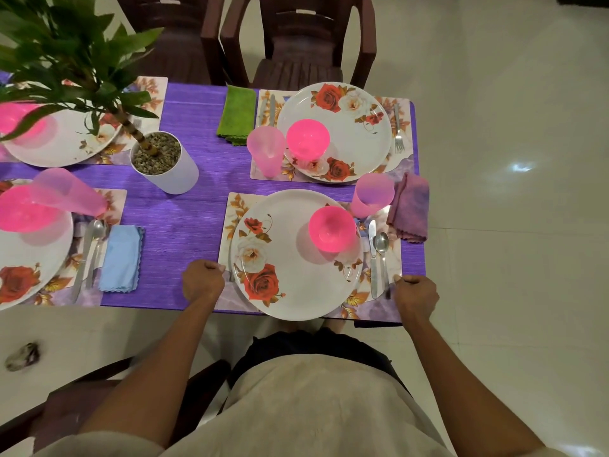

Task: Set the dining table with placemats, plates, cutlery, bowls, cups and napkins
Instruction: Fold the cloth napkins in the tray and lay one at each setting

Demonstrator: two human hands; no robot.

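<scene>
The near floral placemat (230, 219) lies on the purple table (184, 232). My left hand (202, 281) pinches its left edge and my right hand (416, 296) pinches its right edge. On it sit a white rose plate (290, 278) with a pink bowl (331, 228), plus a knife (372, 258) and a spoon (382, 249) to the right. A pale pink cup (372, 194) and a mauve napkin (410, 207) stand at its far right corner.
Across the table lies a second setting: plate (359, 136), bowl (307, 137), cup (266, 150), fork (398, 128), green napkin (236, 115). At the left are two further settings, a blue napkin (119, 258) and a potted plant (158, 156). Dark chairs (296, 44) stand behind.
</scene>
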